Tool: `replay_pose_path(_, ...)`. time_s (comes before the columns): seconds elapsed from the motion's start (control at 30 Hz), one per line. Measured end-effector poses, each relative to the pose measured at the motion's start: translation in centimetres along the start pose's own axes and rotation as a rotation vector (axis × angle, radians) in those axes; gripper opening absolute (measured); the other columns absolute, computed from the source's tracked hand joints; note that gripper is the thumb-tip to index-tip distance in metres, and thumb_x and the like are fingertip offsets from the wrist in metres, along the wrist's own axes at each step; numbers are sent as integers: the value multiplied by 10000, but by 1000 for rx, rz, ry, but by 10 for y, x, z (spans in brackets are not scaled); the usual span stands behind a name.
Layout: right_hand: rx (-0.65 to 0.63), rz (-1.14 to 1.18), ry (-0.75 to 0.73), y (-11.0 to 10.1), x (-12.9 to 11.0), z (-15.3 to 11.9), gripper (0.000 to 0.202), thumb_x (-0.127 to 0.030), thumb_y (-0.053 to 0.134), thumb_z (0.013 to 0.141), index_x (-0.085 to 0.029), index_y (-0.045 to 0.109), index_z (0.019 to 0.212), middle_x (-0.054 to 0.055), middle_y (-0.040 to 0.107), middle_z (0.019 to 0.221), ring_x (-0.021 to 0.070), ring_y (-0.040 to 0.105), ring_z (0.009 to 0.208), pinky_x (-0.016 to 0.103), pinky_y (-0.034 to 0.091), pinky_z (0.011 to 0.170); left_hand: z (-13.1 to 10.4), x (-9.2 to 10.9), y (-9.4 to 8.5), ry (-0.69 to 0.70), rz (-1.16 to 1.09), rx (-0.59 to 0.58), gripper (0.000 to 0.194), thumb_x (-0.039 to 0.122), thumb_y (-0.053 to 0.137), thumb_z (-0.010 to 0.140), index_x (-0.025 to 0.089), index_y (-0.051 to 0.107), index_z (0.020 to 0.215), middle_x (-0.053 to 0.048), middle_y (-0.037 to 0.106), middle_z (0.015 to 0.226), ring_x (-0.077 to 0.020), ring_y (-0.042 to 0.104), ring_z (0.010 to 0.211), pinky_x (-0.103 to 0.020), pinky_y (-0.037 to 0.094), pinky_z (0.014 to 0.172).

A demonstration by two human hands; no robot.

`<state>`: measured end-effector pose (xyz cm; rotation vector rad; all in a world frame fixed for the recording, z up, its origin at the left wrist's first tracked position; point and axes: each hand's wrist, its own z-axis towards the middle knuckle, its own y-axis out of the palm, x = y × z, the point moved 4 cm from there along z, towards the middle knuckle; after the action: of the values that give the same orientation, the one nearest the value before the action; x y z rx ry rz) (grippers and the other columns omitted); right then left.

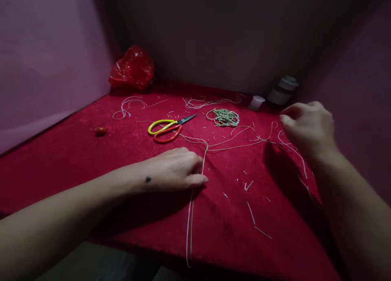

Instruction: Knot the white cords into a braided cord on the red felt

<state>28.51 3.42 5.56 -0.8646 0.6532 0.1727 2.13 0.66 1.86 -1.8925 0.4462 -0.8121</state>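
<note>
My left hand (189, 171) is closed around white and green cords (189, 224) at the middle of the red cloth. The cords run down over the table's front edge. Just beyond the fingers is a small knot (207, 147), with thin strands spreading left and right from it. My right hand (305, 126) is raised over the right side, its fingers curled together; what they hold, if anything, is too small to see. Scissors (168, 128) with yellow and red handles lie beyond my left hand, blades apart from the cords. A green and white braided bundle (226, 117) lies behind the knot.
A red plastic bag (132, 69) stands at the back left, and a small red oval object (100, 130) lies left. A spool (256, 102) and a lidded bottle (283, 90) are at the back right. Loose threads (210, 102) and cut scraps (251, 212) are scattered about.
</note>
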Motion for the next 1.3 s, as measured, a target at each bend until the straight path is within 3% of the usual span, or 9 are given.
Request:
replay_pose_path(0.07, -76, -255, -241, 17, -22, -21, 141, -178, 571, 708, -167, 678, 799, 120, 560, 939, 188, 512, 729, 342, 365, 622, 4, -6, -2, -67, -53, 86, 357, 487, 436, 810, 169, 561, 707, -12, 573, 624, -117, 482, 541, -232, 314, 507)
replay_pose_path(0.17, -412, -91, -482, 48, -51, -60, 130, -213, 573, 737, -182, 674, 813, 65, 560, 838, 146, 510, 670, 282, 398, 620, 13, -13, 0, -157, -43, 257, 340, 489, 448, 801, 170, 555, 756, -24, 587, 658, -134, 501, 573, -243, 326, 526)
replay_pose_path(0.37, -678, 30, -481, 78, -66, -97, 82, -178, 543, 760, -177, 625, 754, 42, 537, 769, 134, 511, 671, 247, 393, 619, 23, -16, 9, -193, 29, 338, 218, 319, 416, 819, 170, 568, 773, -43, 595, 672, -149, 525, 603, -266, 349, 576)
replay_pose_path(0.5, -687, 106, -465, 81, -66, -97, 89, -130, 526, 751, -167, 574, 685, 35, 563, 719, 129, 507, 658, 241, 377, 620, 22, -16, 8, -164, 41, 350, 227, 306, 405, 833, 168, 577, 780, -44, 588, 656, -147, 517, 587, -264, 356, 574)
replay_pose_path(0.7, -787, 243, -321, 87, -65, -96, 97, -163, 513, 748, -173, 550, 659, -6, 565, 598, 105, 483, 556, 220, 333, 534, 23, -17, 9, -159, 5, 370, 212, 277, 408, 833, 172, 581, 770, -32, 575, 631, -134, 500, 558, -257, 354, 565)
replay_pose_path(1.07, -701, -24, -292, 87, -68, -90, 104, -152, 525, 707, -179, 609, 653, 45, 636, 642, 152, 544, 604, 254, 356, 578, 26, -18, 8, -129, -88, 367, 172, 180, 415, 779, 166, 548, 672, 1, 511, 572, -104, 451, 548, -237, 352, 563)
replay_pose_path(1.3, -690, -16, -302, 88, -67, -92, 102, -158, 517, 713, -184, 602, 661, 45, 636, 650, 147, 548, 604, 246, 366, 578, 28, -17, 6, -130, -85, 352, 158, 170, 418, 768, 164, 556, 690, -10, 550, 606, -110, 480, 574, -244, 368, 590)
